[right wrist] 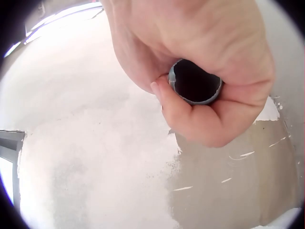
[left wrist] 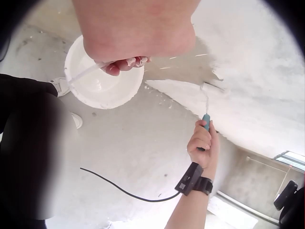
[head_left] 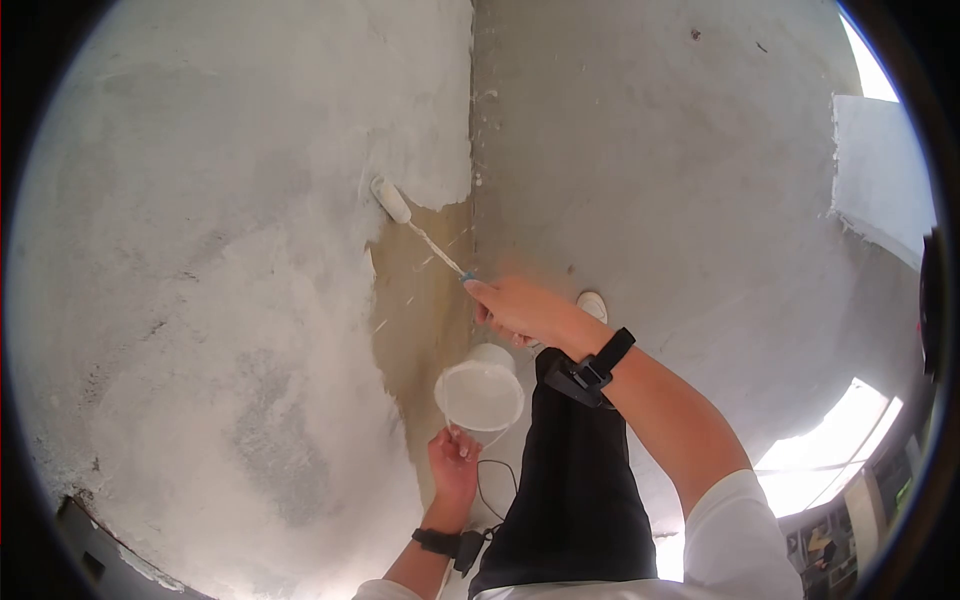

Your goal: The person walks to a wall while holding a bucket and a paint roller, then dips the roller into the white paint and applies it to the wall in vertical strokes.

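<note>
My right hand (head_left: 525,308) grips a paint roller by its blue handle (left wrist: 206,122). The white roller head (head_left: 391,200) lies against the wall, at the upper edge of a bare tan patch (head_left: 425,290). From behind, the right wrist view shows the handle's hollow end (right wrist: 196,82) ringed by curled fingers. Lower down, my left hand (head_left: 456,462) holds a white bucket (head_left: 480,395) by its thin handle. White smears mark the left fingertips (left wrist: 131,61). Pale paint shows inside the bucket, and the left forearm covers part of its rim in the left wrist view.
White-coated wall (head_left: 220,300) spreads to the left of the bare patch and above it. A grey wall (head_left: 640,150) meets it at a corner. My shoe (head_left: 593,305) stands below the right forearm. A black cable (left wrist: 128,193) trails from the right wrist camera.
</note>
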Action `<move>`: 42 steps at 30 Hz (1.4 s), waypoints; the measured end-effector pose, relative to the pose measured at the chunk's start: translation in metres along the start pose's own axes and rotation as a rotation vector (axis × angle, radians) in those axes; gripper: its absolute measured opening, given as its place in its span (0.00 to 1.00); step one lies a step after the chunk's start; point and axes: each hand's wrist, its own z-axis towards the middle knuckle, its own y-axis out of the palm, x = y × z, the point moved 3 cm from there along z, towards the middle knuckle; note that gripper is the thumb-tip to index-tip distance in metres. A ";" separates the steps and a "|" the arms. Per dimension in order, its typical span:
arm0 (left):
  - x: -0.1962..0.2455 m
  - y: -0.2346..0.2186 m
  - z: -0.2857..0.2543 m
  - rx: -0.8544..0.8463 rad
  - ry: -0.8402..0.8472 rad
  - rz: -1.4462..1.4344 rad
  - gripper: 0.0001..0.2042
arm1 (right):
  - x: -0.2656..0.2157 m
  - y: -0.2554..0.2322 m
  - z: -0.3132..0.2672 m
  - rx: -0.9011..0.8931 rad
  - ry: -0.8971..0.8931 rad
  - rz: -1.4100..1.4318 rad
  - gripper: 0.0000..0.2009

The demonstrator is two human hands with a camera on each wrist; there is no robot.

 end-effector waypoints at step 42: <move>-0.009 -0.009 0.000 0.007 0.015 0.005 0.12 | -0.016 -0.024 0.031 0.302 -0.276 -0.378 0.27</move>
